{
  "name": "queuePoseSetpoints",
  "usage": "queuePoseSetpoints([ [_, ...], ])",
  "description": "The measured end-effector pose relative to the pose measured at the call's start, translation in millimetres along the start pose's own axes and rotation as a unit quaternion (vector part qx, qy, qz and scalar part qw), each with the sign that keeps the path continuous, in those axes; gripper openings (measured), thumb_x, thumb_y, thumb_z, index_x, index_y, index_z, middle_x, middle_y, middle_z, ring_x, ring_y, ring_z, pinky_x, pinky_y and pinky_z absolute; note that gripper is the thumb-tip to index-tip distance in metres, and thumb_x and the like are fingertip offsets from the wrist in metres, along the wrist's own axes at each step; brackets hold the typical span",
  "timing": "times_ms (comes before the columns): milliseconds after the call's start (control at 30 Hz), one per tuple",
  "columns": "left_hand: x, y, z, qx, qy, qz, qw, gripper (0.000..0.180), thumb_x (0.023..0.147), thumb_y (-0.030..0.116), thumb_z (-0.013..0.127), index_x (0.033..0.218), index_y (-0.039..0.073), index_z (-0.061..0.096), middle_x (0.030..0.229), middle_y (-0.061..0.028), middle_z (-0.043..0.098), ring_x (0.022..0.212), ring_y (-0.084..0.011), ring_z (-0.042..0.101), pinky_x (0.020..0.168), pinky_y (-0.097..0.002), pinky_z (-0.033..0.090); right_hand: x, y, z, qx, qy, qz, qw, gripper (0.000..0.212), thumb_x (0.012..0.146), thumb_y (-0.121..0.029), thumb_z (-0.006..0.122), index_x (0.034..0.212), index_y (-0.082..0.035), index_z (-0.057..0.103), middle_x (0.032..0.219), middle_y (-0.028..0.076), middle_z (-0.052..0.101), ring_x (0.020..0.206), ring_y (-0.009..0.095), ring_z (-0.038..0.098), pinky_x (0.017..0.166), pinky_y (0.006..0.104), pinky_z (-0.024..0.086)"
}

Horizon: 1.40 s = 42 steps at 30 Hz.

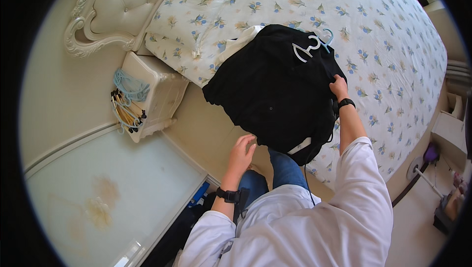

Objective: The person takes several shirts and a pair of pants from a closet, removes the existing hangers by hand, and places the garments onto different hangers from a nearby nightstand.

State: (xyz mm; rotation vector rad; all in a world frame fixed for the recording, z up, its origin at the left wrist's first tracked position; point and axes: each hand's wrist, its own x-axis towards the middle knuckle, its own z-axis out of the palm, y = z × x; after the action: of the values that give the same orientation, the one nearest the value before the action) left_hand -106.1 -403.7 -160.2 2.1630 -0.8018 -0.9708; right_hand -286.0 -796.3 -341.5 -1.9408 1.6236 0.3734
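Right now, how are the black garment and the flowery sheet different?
The black garment is mostly plain; the flowery sheet is white with blue and tan flowers. The garment lies bunched on top; the sheet spreads underneath. The garment looks much smaller than the sheet. Both are cloth.

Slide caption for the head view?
Right hand grips a black garment partly on flowered bedding; open left hand beside the garment.
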Motion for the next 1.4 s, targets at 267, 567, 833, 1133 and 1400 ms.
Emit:
queuePoseSetpoints([
  [267,-3.7,-21.3,-0.8,-0.017,0.016,-0.006,1.0,0.023,0.088,0.011,0.059,0.109,0.001,0.059,0.112,-0.0115,0.06,0.102,-0.0283,0.06,0.088,-0.0348,0.048,-20.0,-20.1,12.7,0.0,-0.023,0.036,0.999,0.048,0.081,-0.017,0.057,0.128,-0.011,0.052,0.129,0.014,0.056,0.12,0.031,0.052,0.098,0.042,0.044],
  [567,28.7,-15.7,6.7,-0.032,0.014,0.028,0.999,0.023,0.087,0.009,0.061,0.109,0.001,0.059,0.111,-0.0119,0.06,0.098,-0.0276,0.06,0.086,-0.0348,0.049,-48.7,-25.5,27.3,0.058,0.136,-0.111,0.983,0.038,0.072,-0.01,0.053,0.109,-0.006,0.062,0.109,0.013,0.058,0.105,0.035,0.055,0.086,0.0461,0.047],
  [833,51.6,-2.5,3.8,0.083,0.134,0.093,0.983,0.076,0.078,-0.002,0.067,0.143,0.009,0.03,0.143,-0.0143,0.035,0.123,-0.0309,0.044,0.098,-0.0379,0.041,-204.3,-60.0,-11.4,0.224,0.037,-0.381,0.896,0.019,0.06,0.0,0.053,0.078,0.0,0.045,0.078,0.017,0.049,0.078,0.04,0.053,0.065,0.0446,0.045],
  [1133,66.8,18.1,-36.9,0.167,0.29,0.184,0.924,0.07,0.072,-0.004,0.067,0.135,0.008,0.04,0.14,-0.0169,0.04,0.133,-0.0372,0.033,0.11,-0.0501,0.024,-260.8,-58.5,-62.5,0.263,-0.065,-0.433,0.86,0.017,0.055,-0.002,0.052,0.069,0.0,0.042,0.067,0.017,0.044,0.067,0.038,0.051,0.055,0.0416,0.041],
  [1400,28.0,28.6,-108.2,0.203,0.242,0.238,0.918,0.019,0.073,0.004,0.067,0.088,0.005,0.056,0.08,-0.0099,0.055,0.08,-0.0299,0.054,0.071,-0.0391,0.039,-271.5,-68.6,-102.0,0.302,-0.173,-0.311,0.884,0.01,0.072,0.001,0.057,0.082,0.0,0.055,0.07,0.013,0.052,0.064,0.023,0.052,0.059,0.0317,0.042],
])
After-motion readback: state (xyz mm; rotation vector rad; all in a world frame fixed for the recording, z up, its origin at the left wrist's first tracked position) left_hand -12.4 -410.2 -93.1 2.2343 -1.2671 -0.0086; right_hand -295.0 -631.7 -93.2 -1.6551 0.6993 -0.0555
